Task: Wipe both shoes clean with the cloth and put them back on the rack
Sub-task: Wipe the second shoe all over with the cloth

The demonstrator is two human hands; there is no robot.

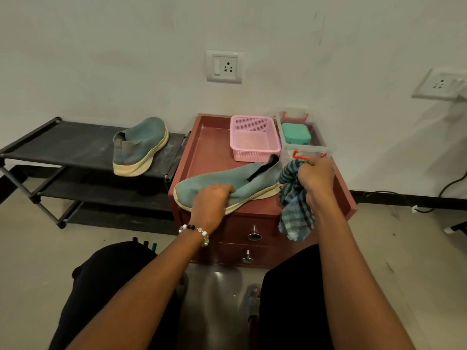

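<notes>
A teal slip-on shoe (249,179) with a cream sole lies on its side on top of the maroon drawer cabinet (207,147), toe pointing left. My left hand (211,204) grips it near the toe. My right hand (316,176) holds a bunched blue-green checked cloth (294,210) beside the shoe's heel, and the cloth hangs down over the cabinet's front. The second teal shoe (140,146) stands upright on the top shelf of the black shoe rack (63,145) to the left.
A pink mesh basket (254,137) and a clear box (303,133) holding a teal case sit at the back of the cabinet top. The cabinet has two drawer knobs (254,234) facing me. My knees flank the cabinet. A cable (429,200) runs along the right wall.
</notes>
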